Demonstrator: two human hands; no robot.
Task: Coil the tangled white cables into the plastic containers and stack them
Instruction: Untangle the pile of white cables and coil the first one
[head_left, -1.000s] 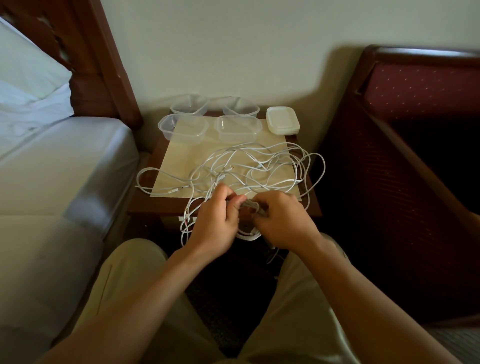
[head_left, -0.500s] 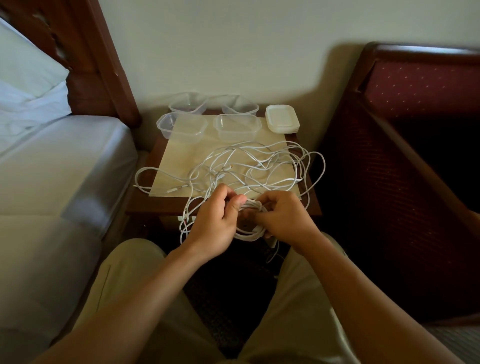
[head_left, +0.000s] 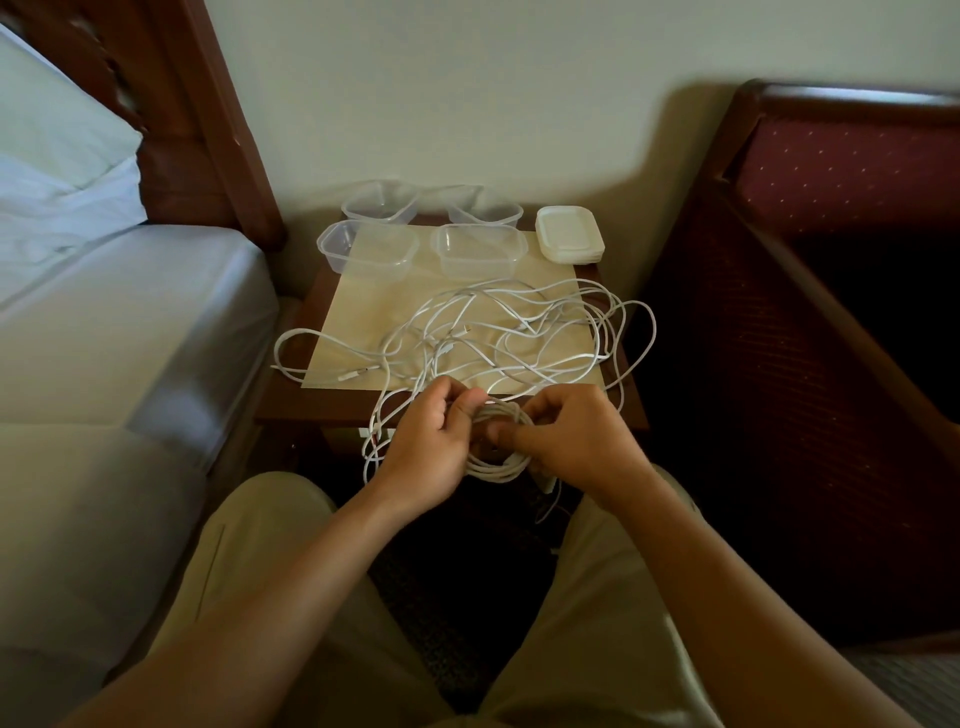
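Holding a small coil of white cable between your hands, you have it just off the near edge of the bedside table, above your knees. Your left hand curls its fingers and thumb around the coil's left side; your right hand pinches its right side, thumb pointing in toward the loop. The coil is several turns thick, roughly round, its strands lying close together.

The rest of the white cables sprawl loose and tangled over the cream mat on the table: thin, matte, in wide overlapping loops, one loop hanging past the table's left edge and others past its right. A connector end lies near the mat's front left corner. A few strands drop from the table front down beside your left hand.

Behind the tangle stand four clear plastic containers in two rows, open-topped. A stack of white lids sits just right of them.
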